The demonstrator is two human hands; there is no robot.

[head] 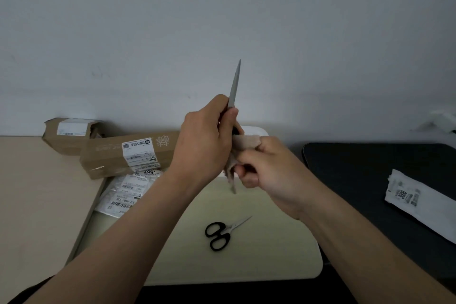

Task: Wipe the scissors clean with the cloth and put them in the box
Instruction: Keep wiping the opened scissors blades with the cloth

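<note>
We're mid-wipe: our left hand (204,140) is gripping the large scissors (234,86) w/ blades up, and our right hand (266,168) is pinching the cloth (243,143) round the handle end. Boxing isn't done yet, and the small scissors (222,233) are lying on the cream tray (271,254), prob. waiting.

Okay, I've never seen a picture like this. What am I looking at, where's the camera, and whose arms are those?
There is no machine here. This is one picture from a camera worn on a person's head, looking forward and down, so the two arms are that person's own. The left hand grips a pair of long scissors, with the closed grey blades pointing up and the handles hidden in the fist. The right hand holds a beige cloth against them. Below, small black-handled scissors lie on a cream surface. Cardboard boxes and labelled bags sit at the left. A white bag lies on a dark mat at the right.
</note>
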